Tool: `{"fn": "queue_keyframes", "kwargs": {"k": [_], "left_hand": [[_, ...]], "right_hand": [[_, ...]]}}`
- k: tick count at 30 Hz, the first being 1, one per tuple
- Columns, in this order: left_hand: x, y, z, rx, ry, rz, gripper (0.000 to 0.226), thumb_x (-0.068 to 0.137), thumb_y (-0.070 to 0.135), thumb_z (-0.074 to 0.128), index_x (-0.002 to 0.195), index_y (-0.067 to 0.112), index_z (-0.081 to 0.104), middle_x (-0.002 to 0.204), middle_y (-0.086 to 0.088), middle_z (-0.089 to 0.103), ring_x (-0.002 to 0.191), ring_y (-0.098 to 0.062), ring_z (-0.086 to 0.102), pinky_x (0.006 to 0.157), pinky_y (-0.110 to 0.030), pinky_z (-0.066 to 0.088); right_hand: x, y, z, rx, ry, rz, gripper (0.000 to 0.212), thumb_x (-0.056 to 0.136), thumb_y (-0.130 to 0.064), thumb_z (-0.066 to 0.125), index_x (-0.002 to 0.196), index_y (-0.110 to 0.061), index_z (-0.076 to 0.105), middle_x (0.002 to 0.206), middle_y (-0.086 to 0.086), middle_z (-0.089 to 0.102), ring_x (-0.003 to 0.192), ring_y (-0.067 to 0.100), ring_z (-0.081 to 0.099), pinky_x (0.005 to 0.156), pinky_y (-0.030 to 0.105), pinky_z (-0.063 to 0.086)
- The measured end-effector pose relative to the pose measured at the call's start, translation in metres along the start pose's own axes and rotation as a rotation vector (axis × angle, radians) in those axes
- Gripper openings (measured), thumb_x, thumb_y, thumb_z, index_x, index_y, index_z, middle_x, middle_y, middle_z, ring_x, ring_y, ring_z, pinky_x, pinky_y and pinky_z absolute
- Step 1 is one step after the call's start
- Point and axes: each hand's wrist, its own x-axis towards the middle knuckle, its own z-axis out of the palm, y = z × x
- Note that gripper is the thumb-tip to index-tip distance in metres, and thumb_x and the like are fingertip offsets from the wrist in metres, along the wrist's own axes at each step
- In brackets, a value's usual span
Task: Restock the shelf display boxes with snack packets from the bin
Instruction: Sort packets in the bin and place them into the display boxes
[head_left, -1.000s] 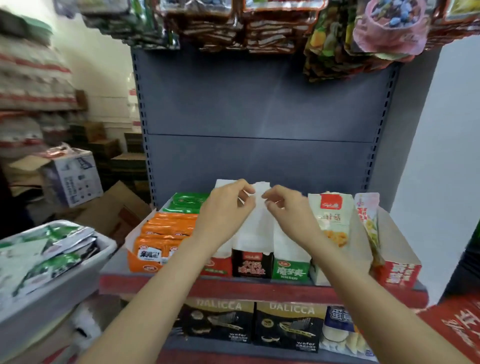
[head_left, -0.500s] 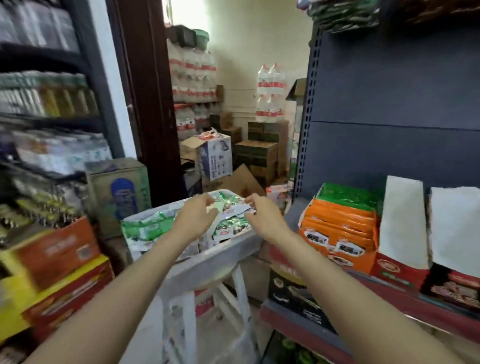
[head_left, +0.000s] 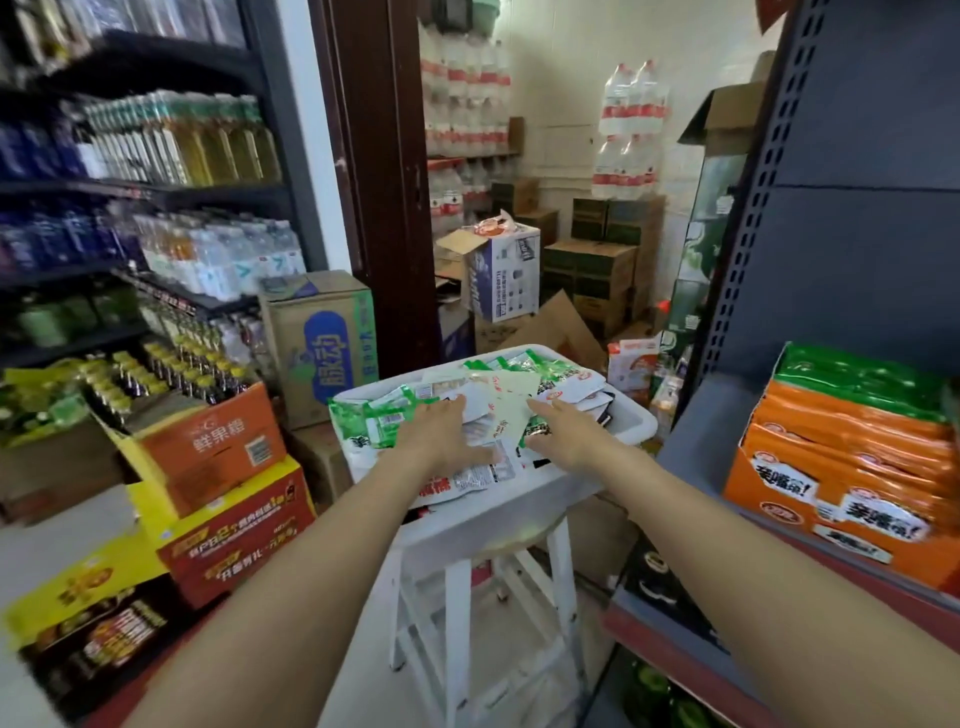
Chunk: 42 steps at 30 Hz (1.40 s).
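Head view, the only one, looks down at a white rectangular plastic bin (head_left: 631, 423) standing on a white wooden stool (head_left: 467, 587), heaped with flat foil snack packets: green-and-white ones (head_left: 384, 415) to the left, white ones with pale backs (head_left: 511, 402) in the middle. Both hands reach into that heap. The left hand (head_left: 441, 439) lies palm down on the packets with its fingers stretched forward and flat, holding nothing that I can see. The right hand (head_left: 558, 431) reaches in beside it, fingers extended over the white packets; whether its fingertips already pinch an edge I cannot tell, since they are partly buried. To the right, on the grey metal shelf (head_left: 711, 441), an orange cardboard display box (head_left: 831, 519) stands open at the front, stacked with orange packets under a green layer. The packets look light, thin and slick, likely to slide over one another and to crumple if squeezed, so the contents may break. A sensible hold would be to gather a few together by their sealed edges, thumb above and fingers beneath, keeping the stack square instead of clutching the middle.
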Motion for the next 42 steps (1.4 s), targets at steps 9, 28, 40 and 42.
{"fn": "queue_keyframes", "kwargs": {"k": [9,28,40,42], "left_hand": [[0.007,-0.007,0.01,0.003,0.058,0.004,0.09,0.074,0.066,0.062,0.146,0.02,0.032,0.144,-0.006,0.033,0.132,-0.031,0.026,0.105,-0.047,0.033],[0.003,-0.008,0.004,-0.013,0.01,0.024,0.103,0.073,0.063,0.066,0.149,0.009,0.021,0.157,-0.008,0.02,0.144,-0.024,0.018,0.116,-0.033,0.012],[-0.009,-0.004,0.002,-0.219,0.109,0.047,0.096,0.075,0.054,0.071,0.148,0.013,0.024,0.158,-0.006,0.015,0.145,-0.023,0.014,0.116,-0.036,0.015],[-0.015,0.007,0.001,-0.305,0.207,0.104,0.083,0.08,0.05,0.067,0.146,0.015,0.03,0.157,-0.005,0.019,0.144,-0.02,0.016,0.115,-0.033,0.015]], "right_hand": [[0.026,-0.015,-0.004,0.134,0.134,0.098,0.05,0.092,-0.024,0.056,0.137,-0.01,0.04,0.138,0.013,0.047,0.125,0.033,0.044,0.1,0.043,0.042],[0.044,-0.018,0.004,0.211,0.137,0.184,0.043,0.073,-0.034,0.08,0.079,-0.01,0.045,0.076,0.004,0.047,0.079,0.024,0.047,0.059,0.031,0.036],[0.022,-0.003,-0.03,0.712,0.449,0.198,0.014,0.079,-0.012,0.075,0.088,-0.006,0.066,0.1,0.012,0.069,0.086,0.027,0.068,0.076,0.046,0.058],[0.015,0.001,-0.041,0.822,0.485,0.193,0.008,0.083,-0.011,0.07,0.08,-0.007,0.064,0.101,0.013,0.07,0.084,0.025,0.069,0.071,0.044,0.059]]}}
